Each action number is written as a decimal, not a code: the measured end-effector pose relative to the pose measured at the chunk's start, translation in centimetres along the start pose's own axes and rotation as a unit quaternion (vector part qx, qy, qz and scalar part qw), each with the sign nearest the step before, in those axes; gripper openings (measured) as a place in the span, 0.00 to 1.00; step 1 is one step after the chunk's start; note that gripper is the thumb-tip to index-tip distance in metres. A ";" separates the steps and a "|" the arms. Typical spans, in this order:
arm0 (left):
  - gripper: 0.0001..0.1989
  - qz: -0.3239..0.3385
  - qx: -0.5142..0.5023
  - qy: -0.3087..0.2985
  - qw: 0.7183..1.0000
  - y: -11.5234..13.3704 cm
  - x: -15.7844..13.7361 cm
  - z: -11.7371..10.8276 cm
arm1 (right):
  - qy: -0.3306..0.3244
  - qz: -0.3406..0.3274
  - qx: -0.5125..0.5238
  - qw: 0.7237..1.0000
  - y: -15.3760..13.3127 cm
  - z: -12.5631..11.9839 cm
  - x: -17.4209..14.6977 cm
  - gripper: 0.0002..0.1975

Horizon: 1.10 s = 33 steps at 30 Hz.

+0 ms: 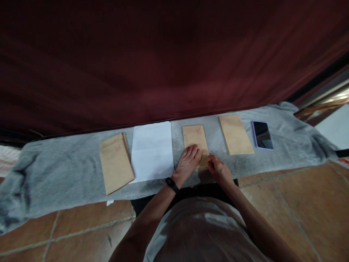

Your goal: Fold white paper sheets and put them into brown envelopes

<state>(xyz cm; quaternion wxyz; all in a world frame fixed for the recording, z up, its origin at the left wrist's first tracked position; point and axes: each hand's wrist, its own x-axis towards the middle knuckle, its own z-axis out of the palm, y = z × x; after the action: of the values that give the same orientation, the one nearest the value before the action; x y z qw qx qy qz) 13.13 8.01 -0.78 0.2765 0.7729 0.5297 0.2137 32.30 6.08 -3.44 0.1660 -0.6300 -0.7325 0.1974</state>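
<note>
A brown paper envelope (195, 134) with faint red print lies on the grey cloth, right in front of my body. My left hand (190, 159), a black band on its wrist, rests flat on its lower half with the fingers stretched out. At the envelope's lower right edge is my right hand (218, 168), fingers curled in and closed. Whether they grip the edge or some small thing is hidden. Left of the envelope lies a sheet of white paper (152, 151). To the right is a stack of brown envelopes (236, 134).
More brown envelopes (116, 165) lie in a slightly fanned pile on the left, touching the white paper. A phone (262, 135) in a purple case lies far right. Grey cloth (65, 167) covers the long narrow surface. Behind it hangs a dark red curtain (174, 65); tiled floor (297, 200) is below.
</note>
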 end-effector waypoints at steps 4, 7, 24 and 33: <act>0.25 0.026 0.009 -0.011 1.000 -0.3 0.5 0.2 | -0.009 -0.007 0.008 1.000 0.2 0.1 0.2 0.17; 0.24 0.028 0.031 -0.016 0.999 -0.7 1.0 0.5 | -0.010 -0.005 0.005 1.000 0.4 0.1 0.2 0.17; 0.31 0.001 0.148 0.014 0.989 -5.2 8.6 0.1 | -0.029 -0.006 0.052 0.998 0.7 -0.1 0.2 0.17; 0.30 0.030 0.197 -0.021 0.980 -6.3 12.2 -0.7 | -0.037 -0.002 0.078 0.996 0.8 -0.2 0.2 0.15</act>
<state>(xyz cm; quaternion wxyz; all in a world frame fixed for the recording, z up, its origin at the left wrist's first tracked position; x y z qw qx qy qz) 12.53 21.40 -3.89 0.1232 0.8319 0.5324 0.0968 33.10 6.37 -3.65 0.1875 -0.6059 -0.7219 0.2767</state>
